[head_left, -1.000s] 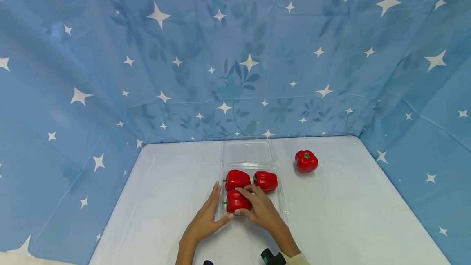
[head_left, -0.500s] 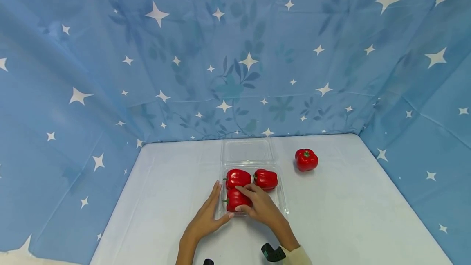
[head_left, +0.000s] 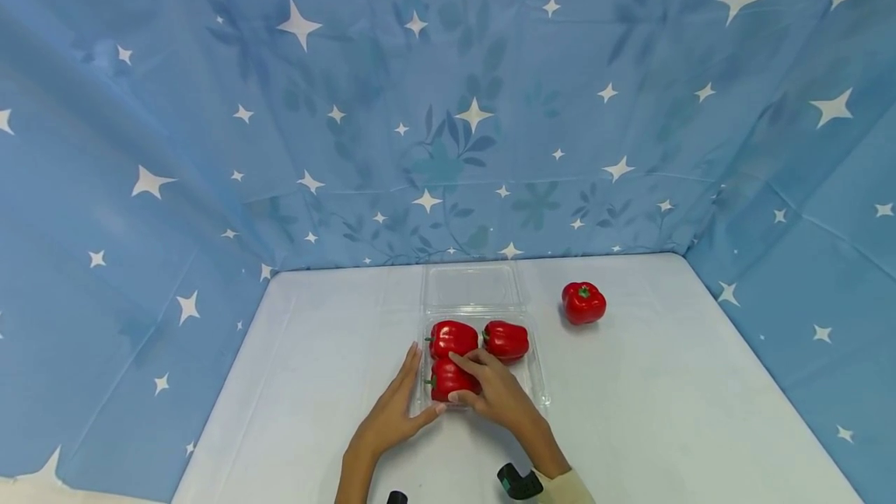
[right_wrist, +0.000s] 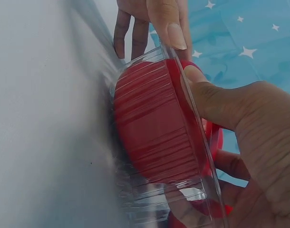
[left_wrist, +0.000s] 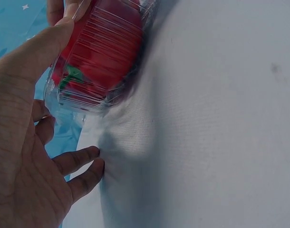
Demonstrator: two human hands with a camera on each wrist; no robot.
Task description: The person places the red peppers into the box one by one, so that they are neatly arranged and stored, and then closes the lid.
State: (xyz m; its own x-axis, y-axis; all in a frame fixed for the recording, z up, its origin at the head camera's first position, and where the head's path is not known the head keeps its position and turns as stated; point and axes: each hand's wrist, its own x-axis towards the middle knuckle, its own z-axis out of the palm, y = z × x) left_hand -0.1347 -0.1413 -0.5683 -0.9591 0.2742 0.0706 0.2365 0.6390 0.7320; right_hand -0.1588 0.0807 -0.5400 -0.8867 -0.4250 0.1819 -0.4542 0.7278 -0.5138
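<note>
Pepper (head_left: 448, 381) in right hand (head_left: 498, 395), left hand (head_left: 388, 420) touching container (head_left: 537, 370)

white cloth-covered table (head_left: 665, 379) | blue star-and-leaf-print curtain (head_left: 392, 154): behind table, also left and right of it | dark spot (left_wrist: 275, 69), possibly a stain: on table

The head view looks forward and down from high above the near side of the box (head_left: 540, 372), far enough off to take in most of the table (head_left: 665, 387) and the curtain (head_left: 448, 99) beyond. The two wrist views, turned on their sides, look in from close before the box; both share its near wall and the pepper (head_left: 445, 382) behind that wall.
</note>
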